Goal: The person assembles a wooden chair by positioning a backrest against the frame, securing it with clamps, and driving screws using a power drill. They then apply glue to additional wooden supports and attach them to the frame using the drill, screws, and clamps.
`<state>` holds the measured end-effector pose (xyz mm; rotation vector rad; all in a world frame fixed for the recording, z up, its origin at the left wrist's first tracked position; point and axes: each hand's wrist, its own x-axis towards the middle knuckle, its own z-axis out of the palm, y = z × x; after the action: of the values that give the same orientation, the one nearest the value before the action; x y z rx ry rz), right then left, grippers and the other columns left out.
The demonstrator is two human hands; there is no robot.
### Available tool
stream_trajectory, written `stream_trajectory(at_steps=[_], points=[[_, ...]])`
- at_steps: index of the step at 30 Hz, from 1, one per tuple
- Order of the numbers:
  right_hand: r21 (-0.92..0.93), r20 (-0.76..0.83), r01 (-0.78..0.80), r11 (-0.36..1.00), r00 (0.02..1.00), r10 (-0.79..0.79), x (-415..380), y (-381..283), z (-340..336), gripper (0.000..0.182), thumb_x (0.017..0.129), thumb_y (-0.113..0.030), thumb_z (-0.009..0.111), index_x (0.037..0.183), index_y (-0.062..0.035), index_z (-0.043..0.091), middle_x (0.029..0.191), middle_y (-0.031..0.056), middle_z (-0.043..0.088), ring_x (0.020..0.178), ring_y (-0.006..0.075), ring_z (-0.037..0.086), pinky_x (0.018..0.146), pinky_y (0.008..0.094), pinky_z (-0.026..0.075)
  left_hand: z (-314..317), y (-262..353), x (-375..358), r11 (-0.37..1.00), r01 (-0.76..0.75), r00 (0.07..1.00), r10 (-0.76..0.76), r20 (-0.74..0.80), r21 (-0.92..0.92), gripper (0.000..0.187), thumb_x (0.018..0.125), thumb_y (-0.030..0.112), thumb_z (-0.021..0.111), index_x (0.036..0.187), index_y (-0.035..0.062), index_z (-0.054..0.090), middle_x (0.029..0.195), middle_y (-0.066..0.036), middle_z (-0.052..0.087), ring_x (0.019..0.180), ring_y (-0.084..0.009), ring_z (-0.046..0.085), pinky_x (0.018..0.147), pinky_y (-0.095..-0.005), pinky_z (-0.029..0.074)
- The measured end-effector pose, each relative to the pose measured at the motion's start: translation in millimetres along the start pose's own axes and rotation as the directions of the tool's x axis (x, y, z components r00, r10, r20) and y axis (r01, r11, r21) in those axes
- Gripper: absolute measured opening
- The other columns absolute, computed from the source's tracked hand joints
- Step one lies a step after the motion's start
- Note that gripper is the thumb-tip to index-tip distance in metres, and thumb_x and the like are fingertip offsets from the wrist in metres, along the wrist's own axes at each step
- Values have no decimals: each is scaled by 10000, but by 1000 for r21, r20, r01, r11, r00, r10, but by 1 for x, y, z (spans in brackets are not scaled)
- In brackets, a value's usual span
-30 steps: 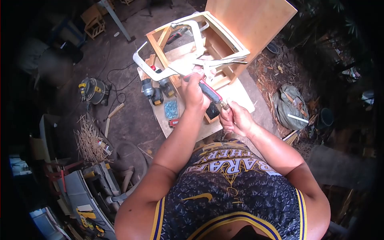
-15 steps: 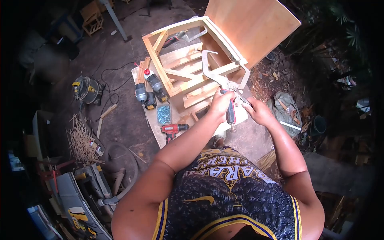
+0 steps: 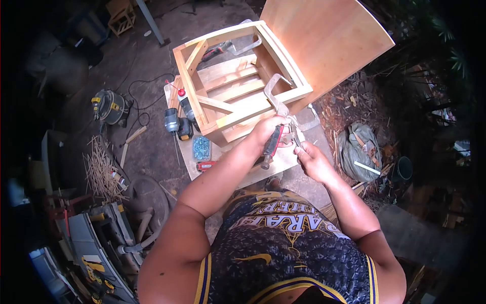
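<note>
A pale wooden frame (image 3: 203,115) with a large plywood panel (image 3: 324,38) stands on a board in front of me. My left hand (image 3: 267,129) grips the red handle of a metal locking C-clamp (image 3: 276,101), whose jaws reach over the frame's near rail. My right hand (image 3: 310,159) is just right of the handle, fingers pinching the clamp's silver release lever. A second metal clamp (image 3: 242,46) sits on the frame's far corner.
Two cordless drills (image 3: 178,119), a box of screws (image 3: 201,148) and a red tool (image 3: 204,165) lie on the board left of the frame. A shop vacuum (image 3: 107,105), wood sticks (image 3: 101,169) and a table saw are at left; a bag (image 3: 358,148) at right.
The clamp swung from held up over the frame's left side down onto the near rail at right. My left hand kept the handle; my right hand shifted from the handle end to the lever.
</note>
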<state>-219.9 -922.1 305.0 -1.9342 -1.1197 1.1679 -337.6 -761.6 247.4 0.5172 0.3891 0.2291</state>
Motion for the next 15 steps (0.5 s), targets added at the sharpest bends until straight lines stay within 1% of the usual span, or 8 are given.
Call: stream_trajectory(at_steps=[1,4,5,7,8,9,11,15], points=[[49,-9,35,998,999,-34,2,2,2,225,996,-235,481,874,-54,532,647,-45,454,539,63,394,492,247,348,-4,1,2,999,46,999,-46,-1,24,233,886,236,530,1059,86,572,842,-37,619,753,-153,607,701,-371,557],[155,16,-33,987,999,31,4,-3,13,212,1000,-236,474,887,-64,525,644,-44,448,495,56,378,448,239,328,9,19,-12,997,36,998,-33,-47,72,224,903,207,509,1070,69,566,834,-20,607,777,-139,616,771,-413,540],[160,12,-34,986,999,33,4,-10,16,212,1000,-236,474,887,-64,525,644,-44,448,495,56,378,448,239,328,6,22,-13,996,42,998,-38,-46,76,224,903,207,509,1070,69,566,834,-20,607,777,-139,616,771,-413,540],[262,79,-136,955,990,119,3,-27,23,206,989,-199,462,1003,-27,573,685,-22,465,632,85,432,596,275,401,-5,27,-14,995,86,995,-88,46,58,271,901,239,501,1096,64,568,830,-6,608,801,-136,614,807,-432,521],[255,58,-117,960,993,106,4,-27,27,222,991,-189,452,1065,-23,580,676,-42,439,607,71,406,568,255,383,-9,31,-13,994,107,982,-107,159,7,285,899,245,491,1098,56,566,846,-21,623,836,-166,628,814,-433,510],[260,56,-117,959,993,106,6,-25,30,222,991,-189,452,1065,-23,580,676,-42,439,607,71,406,568,255,383,-11,31,-14,994,111,981,-111,158,10,285,899,245,491,1098,56,566,846,-21,623,836,-166,628,814,-433,510],[300,19,-52,952,999,49,10,-22,35,179,1007,-235,461,947,-73,505,634,-45,435,453,48,359,396,225,299,-7,34,-19,994,106,991,-103,84,-40,292,898,245,493,1105,52,566,871,-49,638,853,-208,638,801,-426,508],[410,64,-95,907,995,75,9,-44,37,186,1013,-232,441,950,-72,511,640,-42,427,449,48,357,391,223,299,8,49,-27,984,177,984,-177,-3,-31,291,899,251,501,1096,47,568,892,-77,644,856,-238,638,803,-426,510]])
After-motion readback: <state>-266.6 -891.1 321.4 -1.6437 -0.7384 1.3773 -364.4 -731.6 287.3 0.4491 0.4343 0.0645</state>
